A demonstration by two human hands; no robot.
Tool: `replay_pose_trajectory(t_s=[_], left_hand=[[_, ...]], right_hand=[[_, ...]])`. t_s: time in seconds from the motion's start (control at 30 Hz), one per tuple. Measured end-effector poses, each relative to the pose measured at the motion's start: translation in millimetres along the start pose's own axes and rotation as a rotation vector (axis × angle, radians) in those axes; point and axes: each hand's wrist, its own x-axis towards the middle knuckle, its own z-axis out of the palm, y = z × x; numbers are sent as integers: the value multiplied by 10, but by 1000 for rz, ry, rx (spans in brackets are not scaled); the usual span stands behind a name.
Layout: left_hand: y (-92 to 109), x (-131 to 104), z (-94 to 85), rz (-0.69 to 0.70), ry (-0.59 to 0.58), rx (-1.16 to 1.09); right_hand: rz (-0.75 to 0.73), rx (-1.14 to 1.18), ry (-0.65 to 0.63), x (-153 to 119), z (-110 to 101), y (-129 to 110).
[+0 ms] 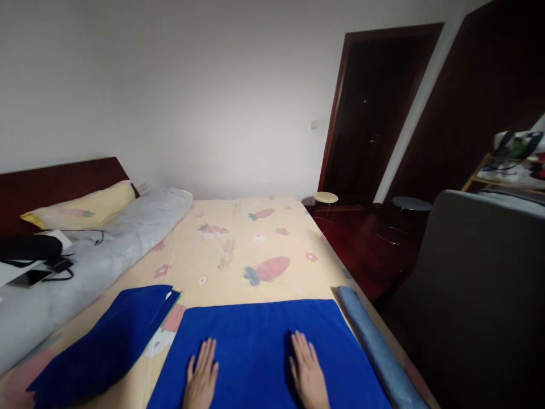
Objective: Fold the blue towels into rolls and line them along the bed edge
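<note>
A blue cloth [255, 341] is spread flat on the bed, its lower part cut off by the frame edge. My left hand [201, 375] rests palm down on its left part, fingers stretched out. On the right part lies my right hand [307, 370], also flat with the fingers extended. Neither hand grips anything. To the left sits a folded dark blue cloth [106, 341] with a small white tag at its upper corner. A rolled grey-blue cloth [377, 346] lies along the right edge of the bed.
The bed [238, 244] has a patterned yellow sheet. A grey quilt [140, 233], a pillow [93, 207] and a phone [34, 276] are at the left. Two stools [325, 197] and a large grey chair back [477, 284] stand on the right.
</note>
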Motion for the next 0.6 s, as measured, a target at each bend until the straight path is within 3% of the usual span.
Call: replay_pose_trajectory(t_s=[0.13,0.2,0.27,0.33,0.4,0.53,0.6], left_hand=[[889,243,152,291,-5,-154],[1137,376,230,348,-2,-184],[1189,525,257,365,-21,-181],[1056,689,218,325,-67,-154],[775,850,131,220,-111,-116],[-12,1076,-40,-86,-126,0],[-376,1121,-75,-188,-120,48]], right_hand=[[-271,178,-222,312,96,-623],[-348,218,-296,494,109,-694],[-355,217,-341,671,104,-577],[-280,166,-350,821,93,-290],[-147,79,-312,929,84,127],[114,-126,-181,995,68,1075],[235,-215,-120,962,66,1439]])
